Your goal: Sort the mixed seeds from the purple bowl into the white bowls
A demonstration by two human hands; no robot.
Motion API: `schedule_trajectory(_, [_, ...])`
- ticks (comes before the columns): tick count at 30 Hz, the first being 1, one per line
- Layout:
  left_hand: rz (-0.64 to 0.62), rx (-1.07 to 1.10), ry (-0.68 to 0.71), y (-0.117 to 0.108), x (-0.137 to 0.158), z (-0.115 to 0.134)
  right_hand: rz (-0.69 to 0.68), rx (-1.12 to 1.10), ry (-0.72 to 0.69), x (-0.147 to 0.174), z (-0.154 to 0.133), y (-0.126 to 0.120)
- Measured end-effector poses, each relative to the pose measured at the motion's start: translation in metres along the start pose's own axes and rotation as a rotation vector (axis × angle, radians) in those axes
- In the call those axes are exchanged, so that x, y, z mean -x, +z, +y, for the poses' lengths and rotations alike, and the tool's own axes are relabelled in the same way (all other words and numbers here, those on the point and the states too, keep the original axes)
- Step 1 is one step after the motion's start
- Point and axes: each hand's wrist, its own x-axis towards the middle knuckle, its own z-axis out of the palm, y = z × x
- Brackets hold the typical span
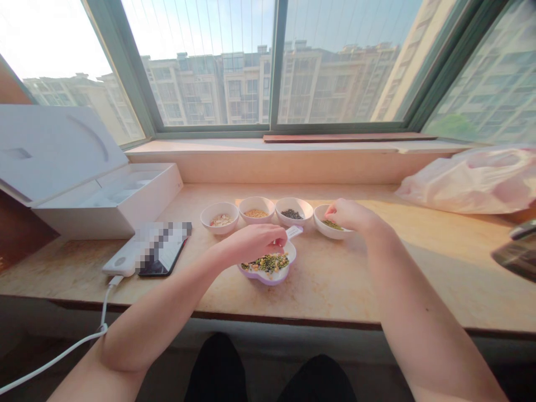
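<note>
My left hand (pixel 263 241) hovers over a purple-edged bowl with a handle (pixel 272 280), its fingers bent together in a pinch. Mixed green and yellow beans (pixel 268 262) lie in that bowl. My right hand (pixel 352 214) reaches into the rightmost white bowl (pixel 330 232), fingertips closed at the small green beans (pixel 333 224). What either pinch holds is too small to make out. To the left in the same row stand a white bowl of black beans (pixel 292 214), one of yellow grains or beans (pixel 255 213), and one of pale mixed pieces (pixel 220 220).
At the left are an open white box (pixel 146 195), a white power bank (pixel 121 257) with a cable (pixel 62 357), and a phone (pixel 161 262). A plastic bag (pixel 469 178) and a dark object (pixel 517 251) lie at the right. Windows rise behind the ledge.
</note>
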Motion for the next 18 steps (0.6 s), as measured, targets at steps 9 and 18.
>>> schedule_trajectory(9, [0.064, 0.017, 0.03, -0.002, 0.001, -0.001, -0.02, -0.029, 0.061, 0.004, -0.011, -0.001])
schedule_trajectory(18, [0.177, -0.013, -0.022, -0.005, 0.0, -0.016, 0.314, -0.162, -0.153, 0.015, -0.041, 0.005])
